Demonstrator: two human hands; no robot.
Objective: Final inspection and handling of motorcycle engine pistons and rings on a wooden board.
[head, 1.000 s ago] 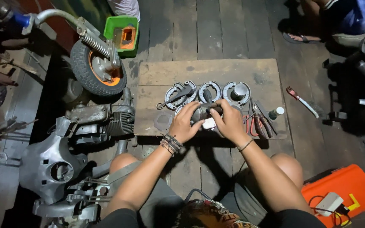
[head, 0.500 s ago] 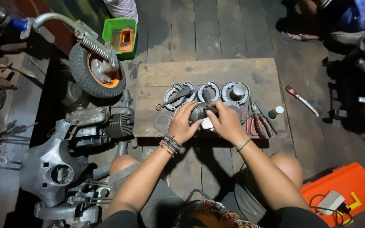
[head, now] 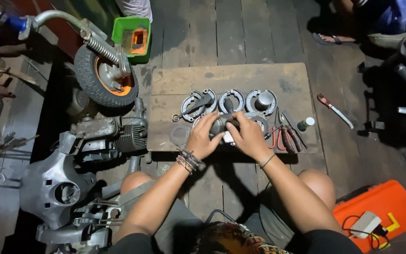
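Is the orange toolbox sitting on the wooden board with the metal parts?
No, the orange toolbox sits on the floor beside the person's knee, away from the wooden board.

The brake shoes [head: 231,100] at upper centre are dull grey metal, lying on a rough, stained wooden board [head: 240,77]. At lower right the orange toolbox [head: 386,209] is smooth glossy plastic; at upper left the tyre [head: 95,84] is matt black rubber
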